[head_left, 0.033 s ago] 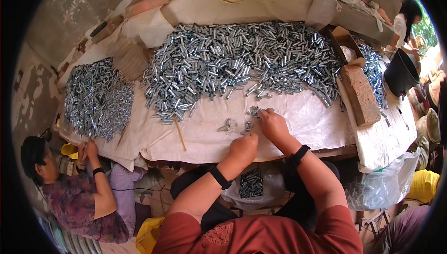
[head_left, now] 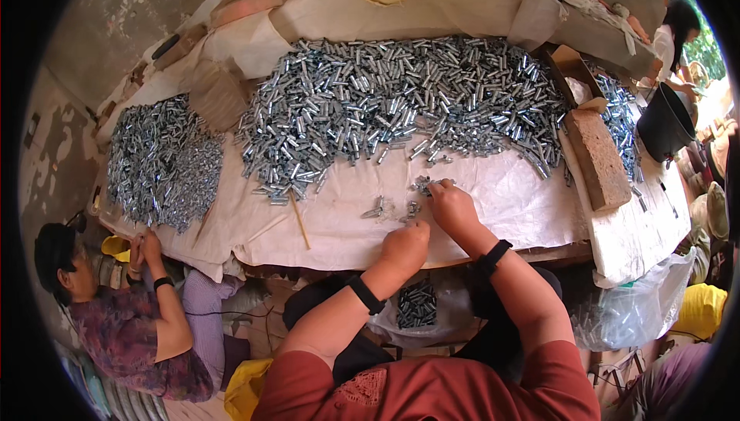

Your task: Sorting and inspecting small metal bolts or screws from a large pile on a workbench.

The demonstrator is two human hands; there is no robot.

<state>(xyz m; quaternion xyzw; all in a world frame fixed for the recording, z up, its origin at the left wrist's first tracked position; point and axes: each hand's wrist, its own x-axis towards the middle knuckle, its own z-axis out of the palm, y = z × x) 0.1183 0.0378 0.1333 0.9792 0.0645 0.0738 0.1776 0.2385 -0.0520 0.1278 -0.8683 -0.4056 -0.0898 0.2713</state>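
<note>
My left hand [head_left: 406, 244] is closed, knuckles up, near the front edge of the cloth-covered table; what its fingers hold, if anything, is hidden. Just to its right, my right hand [head_left: 453, 207] reaches a bit farther in. Its thumb and fingertips are pinched together at a little cluster of small metal pieces [head_left: 422, 183], too small to make out. Between the hands lie a few more shiny metal fittings [head_left: 412, 209], and left of them some loose metal pieces [head_left: 375, 209]. Beyond spreads a large heap of silvery metal sleeves [head_left: 401, 89].
A second metal heap [head_left: 158, 166] lies at the left, where a co-worker [head_left: 127, 305] sits with hands together. A thin stick [head_left: 299, 220] rests on the cloth. At the right are a brick [head_left: 597, 159], an open carton [head_left: 576, 74] and a black bucket [head_left: 664, 122]. Dark metal parts [head_left: 416, 304] sit below the table edge.
</note>
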